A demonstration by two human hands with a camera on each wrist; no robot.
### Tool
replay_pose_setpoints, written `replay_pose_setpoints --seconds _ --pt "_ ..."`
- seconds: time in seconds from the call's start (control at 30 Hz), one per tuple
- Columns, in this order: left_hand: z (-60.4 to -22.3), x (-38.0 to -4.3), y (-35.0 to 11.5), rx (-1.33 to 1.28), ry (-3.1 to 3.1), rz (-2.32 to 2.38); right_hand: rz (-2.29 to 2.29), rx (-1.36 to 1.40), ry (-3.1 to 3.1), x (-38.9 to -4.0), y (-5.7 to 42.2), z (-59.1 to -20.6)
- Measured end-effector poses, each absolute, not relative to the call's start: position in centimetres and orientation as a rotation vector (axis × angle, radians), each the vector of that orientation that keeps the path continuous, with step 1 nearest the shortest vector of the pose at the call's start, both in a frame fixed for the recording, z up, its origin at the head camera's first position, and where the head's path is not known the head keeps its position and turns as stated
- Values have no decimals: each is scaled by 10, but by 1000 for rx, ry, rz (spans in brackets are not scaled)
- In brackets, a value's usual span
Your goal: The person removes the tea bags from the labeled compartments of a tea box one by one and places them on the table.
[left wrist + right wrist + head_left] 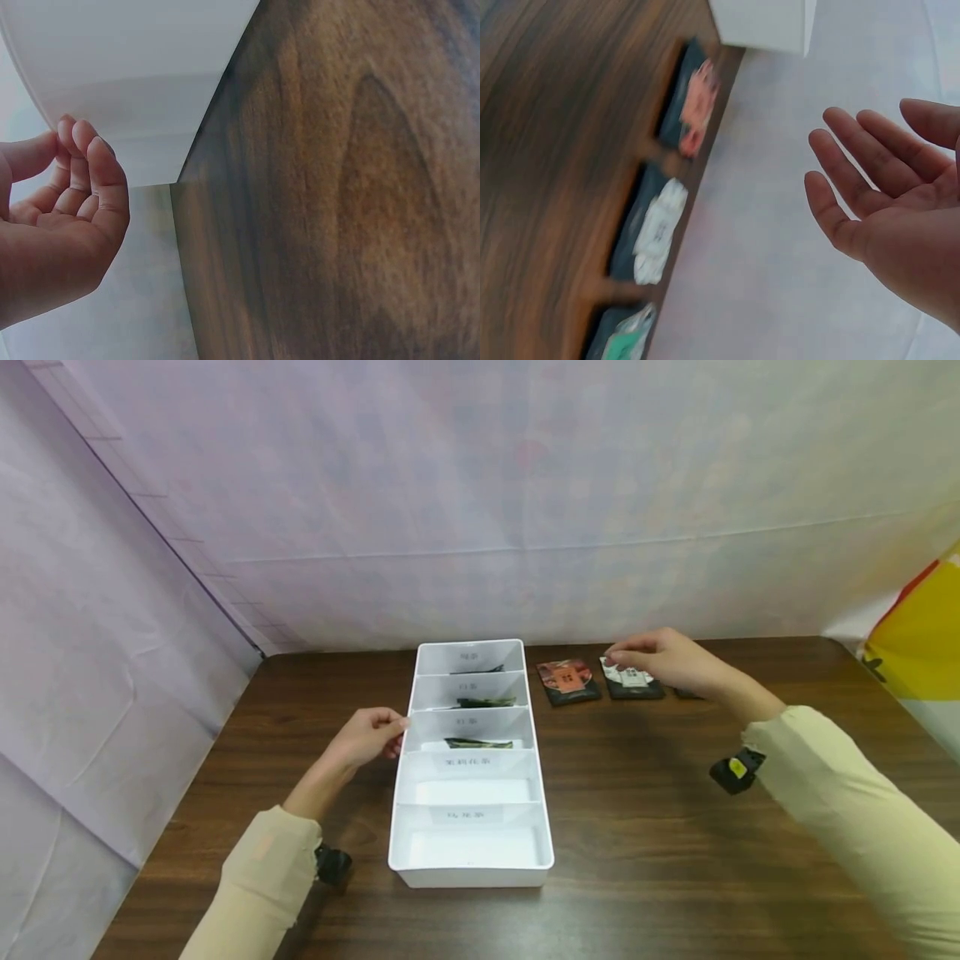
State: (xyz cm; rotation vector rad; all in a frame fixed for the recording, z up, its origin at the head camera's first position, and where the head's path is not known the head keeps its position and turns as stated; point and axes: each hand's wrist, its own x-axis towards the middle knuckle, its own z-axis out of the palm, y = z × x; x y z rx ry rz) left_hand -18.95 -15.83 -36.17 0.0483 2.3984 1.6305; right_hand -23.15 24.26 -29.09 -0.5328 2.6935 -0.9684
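A long white divided box stands on the table, with Chinese labels on its compartment walls. My left hand is at the box's left rim, thumb and fingertips pinching the edge in the left wrist view. My right hand hovers with relaxed, parted fingers over a packet with a white design. Left of that lies a packet with an orange-red design. A third packet with a green patch is mostly covered by the right hand in the head view. Dark packets stand in the three farther compartments.
The brown wooden table meets a pale cloth backdrop along its far edge. At the far right hangs a yellow and red cloth. Black wrist cameras are worn on both forearms. The two nearest compartments show bare white floors.
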Motion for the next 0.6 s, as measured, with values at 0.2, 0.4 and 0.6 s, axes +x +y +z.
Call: replay_pose_setpoints --seconds 0.2,0.4,0.6 --pt "-363 -190 -159 56 2394 1640 -988 -648 2664 -227 214 -283" --pt "-365 -191 -158 66 2392 1651 -1043 -818 2582 -226 187 -289" --pt "-365 -191 -158 64 2387 1661 -977 -936 2552 -219 164 -294"
